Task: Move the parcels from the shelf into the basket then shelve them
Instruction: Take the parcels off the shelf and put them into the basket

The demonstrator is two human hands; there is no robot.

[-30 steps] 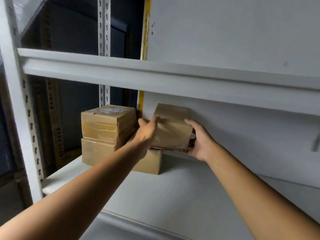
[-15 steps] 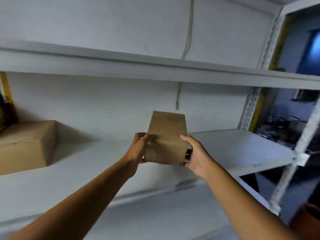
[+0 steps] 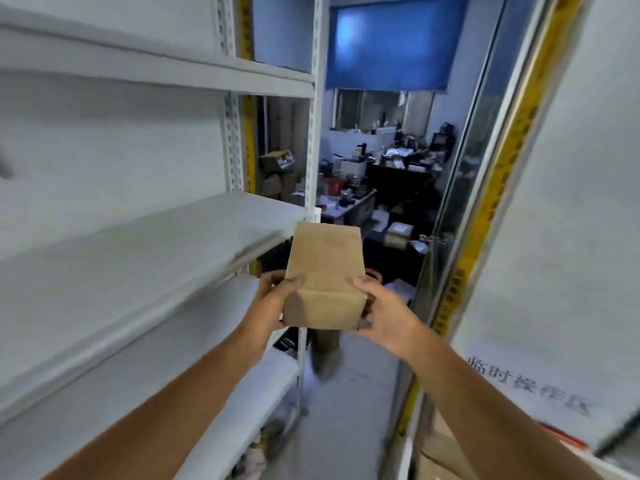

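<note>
The 2 hands, left hand (image 3: pixel 273 299) and right hand (image 3: pixel 384 311), grip the parcel (image 3: pixel 323 282) between them, long axis pointing away, clear of the shelf (image 3: pixel 145 237); no basket visible.

Brown cardboard parcel (image 3: pixel 323 278), upright, off shelf (image 3: pixel 145 244)

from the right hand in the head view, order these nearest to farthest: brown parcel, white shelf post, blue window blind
1. brown parcel: held in the right hand, the left hand opposite.
2. white shelf post: just behind the parcel, left.
3. blue window blind: far back, above.
</note>
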